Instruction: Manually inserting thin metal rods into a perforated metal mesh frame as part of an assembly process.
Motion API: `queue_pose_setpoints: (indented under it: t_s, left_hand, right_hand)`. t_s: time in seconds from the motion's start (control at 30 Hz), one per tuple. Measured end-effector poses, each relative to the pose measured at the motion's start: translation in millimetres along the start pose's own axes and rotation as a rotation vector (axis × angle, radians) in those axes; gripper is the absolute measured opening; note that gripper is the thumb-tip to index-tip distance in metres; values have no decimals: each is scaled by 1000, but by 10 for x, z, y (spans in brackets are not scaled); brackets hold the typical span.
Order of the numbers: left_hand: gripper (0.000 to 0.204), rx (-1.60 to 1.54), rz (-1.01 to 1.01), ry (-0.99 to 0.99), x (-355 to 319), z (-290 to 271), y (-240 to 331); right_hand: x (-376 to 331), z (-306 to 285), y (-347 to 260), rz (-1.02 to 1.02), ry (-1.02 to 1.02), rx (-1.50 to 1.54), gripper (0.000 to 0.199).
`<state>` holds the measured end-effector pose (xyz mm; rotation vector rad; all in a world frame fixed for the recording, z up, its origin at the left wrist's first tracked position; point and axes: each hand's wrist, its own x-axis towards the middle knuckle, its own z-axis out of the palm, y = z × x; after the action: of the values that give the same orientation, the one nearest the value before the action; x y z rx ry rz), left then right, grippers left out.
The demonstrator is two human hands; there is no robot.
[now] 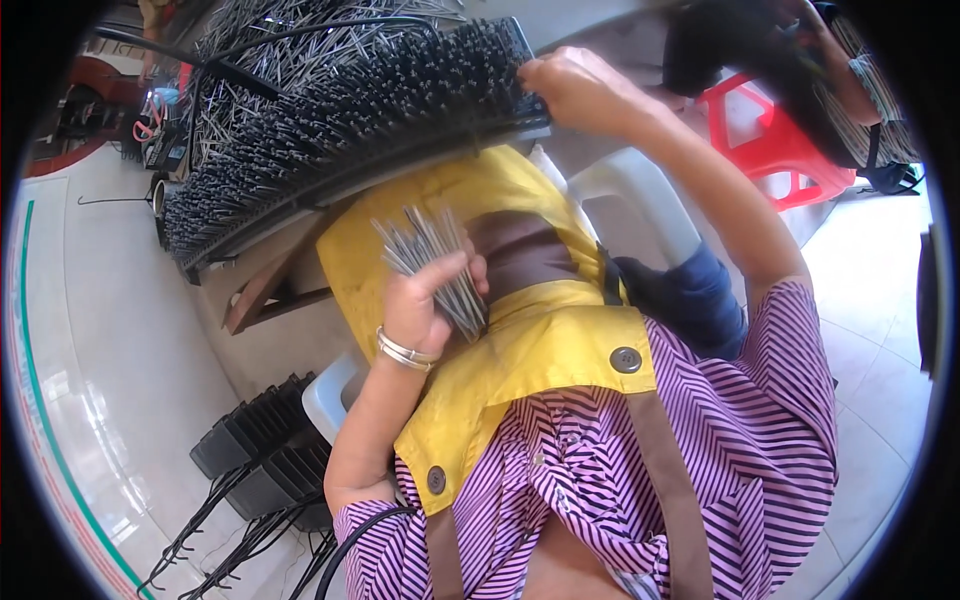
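My left hand is wrapped round a bundle of thin grey metal rods, held above the lap of a yellow apron. In front stands a long black rack packed with upright dark-tipped pins. At the rack's far right end, my right hand has its fingers pinched together against the corner. What they hold, if anything, is too small to make out.
Behind the rack lies a heap of loose metal rods, with a black cable over it. Black trays with hooked wires stand low at the left. A red stool and another person's arm are at the upper right.
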<state>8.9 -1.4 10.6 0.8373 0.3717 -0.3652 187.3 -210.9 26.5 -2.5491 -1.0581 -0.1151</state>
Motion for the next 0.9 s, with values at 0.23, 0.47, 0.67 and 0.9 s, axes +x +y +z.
queue_pose_setpoints:
  t_s: [0.23,0.47,0.67,0.9]
  left_hand:
    - [24,93,-44,53,-36,75,-62]
    - [20,96,-11,99,-56,81,-91]
    - [27,247,46,133,-97,142,-112]
    - [18,164,76,133,-95,147,-128]
  right_hand:
    - [-198,-14,-263,-13,313,7,21]
    - [-565,252,-950,363,-244,1248,21]
    - [-576,293,-1115,557,-200,1472,19]
    - [-685,176,-1018,661,-184,1403,14]
